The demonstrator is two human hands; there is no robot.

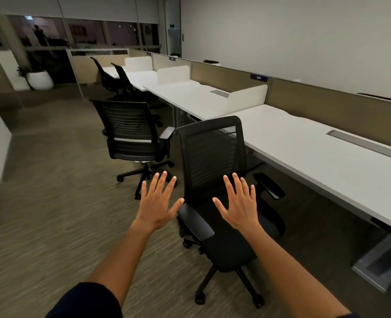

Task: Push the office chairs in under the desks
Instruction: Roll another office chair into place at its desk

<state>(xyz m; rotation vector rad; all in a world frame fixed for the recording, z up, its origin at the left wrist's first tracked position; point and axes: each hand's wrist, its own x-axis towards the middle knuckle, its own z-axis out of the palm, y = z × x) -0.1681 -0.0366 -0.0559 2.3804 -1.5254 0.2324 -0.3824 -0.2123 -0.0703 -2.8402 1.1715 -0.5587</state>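
A black mesh-backed office chair (212,154) stands on the carpet right in front of me, turned sideways, pulled out from the long white desk (316,161) on its right. My left hand (158,203) hovers flat with fingers spread just left of its near armrest (195,220). My right hand (241,204) is spread the same way over the seat, in front of the backrest. Neither hand holds anything. A second black chair (130,131) stands farther back, away from its desk (189,97). Two more chairs (118,79) sit at the far desks.
Tan partition panels (327,104) run along the back of the desks, with low white dividers (247,95) between places. A grey desk foot (378,265) sticks out at the lower right. Open carpet (52,203) lies to the left. A white planter (39,80) stands by the dark windows.
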